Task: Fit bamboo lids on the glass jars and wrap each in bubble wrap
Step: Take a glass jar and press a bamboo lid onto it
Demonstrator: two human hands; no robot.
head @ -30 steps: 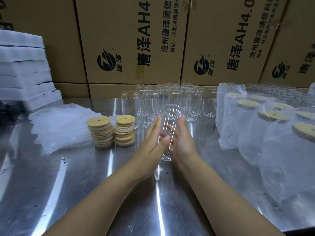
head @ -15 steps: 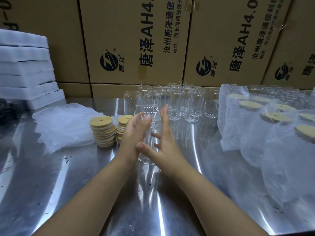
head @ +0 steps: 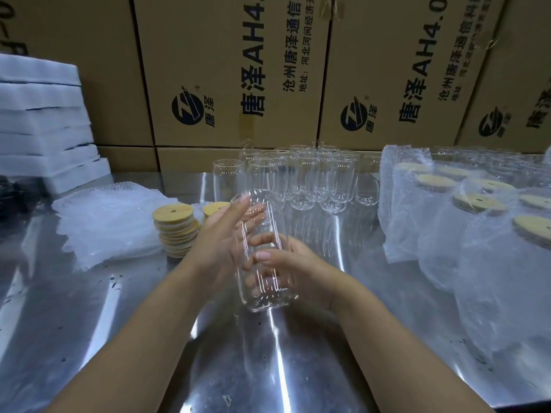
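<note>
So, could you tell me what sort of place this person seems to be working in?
Probably a packing station in a warehouse or small factory: printed cardboard cartons stacked behind a steel table, rows of empty glass jars, stacks of bamboo lids, and lidded jars already in bubble wrap.

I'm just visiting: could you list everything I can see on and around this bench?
Held glass jar: one, clear, lidless, between the hands, centre.
Empty glass jars: many, clear, clustered at the back.
Bamboo lids: two stacks, tan, left of the hands.
Bubble wrap sheets: one pile, clear, far left.
Wrapped jars: several, lidded, in clear wrap, right.
Foam slabs: one stack, white, back left.
Cardboard boxes: several, brown, printed, behind the table.
Table: one, shiny metal.
Left hand: flat against the held jar's upper side.
Right hand: fingers curled round its lower part.
</note>
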